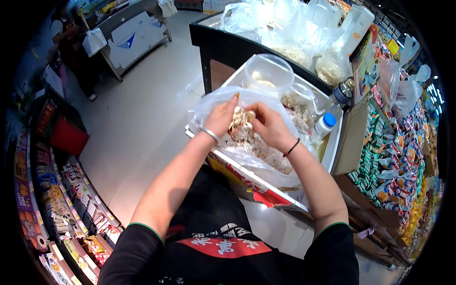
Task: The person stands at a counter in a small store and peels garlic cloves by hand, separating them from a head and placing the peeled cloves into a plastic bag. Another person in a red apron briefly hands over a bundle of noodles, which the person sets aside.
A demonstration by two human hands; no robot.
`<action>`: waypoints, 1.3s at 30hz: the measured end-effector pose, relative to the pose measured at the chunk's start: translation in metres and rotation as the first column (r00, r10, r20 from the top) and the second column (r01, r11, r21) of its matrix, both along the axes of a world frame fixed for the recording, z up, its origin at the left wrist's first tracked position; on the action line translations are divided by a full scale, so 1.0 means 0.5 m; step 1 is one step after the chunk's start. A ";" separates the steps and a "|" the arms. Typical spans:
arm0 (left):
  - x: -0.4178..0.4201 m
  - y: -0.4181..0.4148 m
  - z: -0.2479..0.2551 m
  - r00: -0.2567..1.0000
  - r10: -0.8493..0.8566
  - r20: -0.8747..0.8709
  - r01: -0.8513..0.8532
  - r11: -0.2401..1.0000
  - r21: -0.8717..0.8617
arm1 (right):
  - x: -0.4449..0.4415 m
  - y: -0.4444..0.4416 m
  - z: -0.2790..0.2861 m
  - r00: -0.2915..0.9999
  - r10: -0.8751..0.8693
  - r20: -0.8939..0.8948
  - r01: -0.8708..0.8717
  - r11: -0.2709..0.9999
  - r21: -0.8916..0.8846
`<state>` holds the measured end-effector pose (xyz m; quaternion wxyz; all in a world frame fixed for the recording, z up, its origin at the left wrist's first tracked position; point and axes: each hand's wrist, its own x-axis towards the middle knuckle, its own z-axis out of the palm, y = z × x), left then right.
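Note:
My left hand, with a silver bangle at its wrist, is closed around a pale, peeling head of garlic with its thumb pointing up. The fingers of my right hand pinch at the garlic's right side. Both hands are above an open clear plastic bag that holds a pile of papery garlic skins. Just beyond the bag stands a round clear plastic tub with some pale pieces at its bottom. What the right fingertips grip is partly hidden.
The bag lies on a white-edged stand with a white blue-capped bottle. A black-sided counter full of plastic bags adjoins it. Cartons of wrapped snacks flank the right, snack shelves the left. A person stands at the far left.

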<state>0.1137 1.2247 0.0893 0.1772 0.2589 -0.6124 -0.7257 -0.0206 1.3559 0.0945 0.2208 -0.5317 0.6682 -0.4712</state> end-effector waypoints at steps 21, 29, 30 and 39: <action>0.019 -0.001 0.010 0.986 -0.099 -0.137 0.087 0.992 -0.091 | -0.017 0.005 0.048 0.807 0.095 0.583 -0.131 0.991 0.020; 0.021 -0.005 0.004 0.976 -0.127 -0.176 0.113 0.990 -0.086 | -0.017 0.006 0.055 0.777 0.091 0.623 -0.141 0.990 0.032; 0.022 -0.004 0.006 0.975 -0.130 -0.179 0.116 0.989 -0.088 | -0.017 0.006 0.054 0.777 0.091 0.623 -0.140 0.990 0.031; 0.025 0.002 0.030 0.973 -0.113 -0.201 0.094 0.990 -0.103 | -0.006 0.006 0.056 0.775 0.132 0.617 -0.157 0.988 -0.014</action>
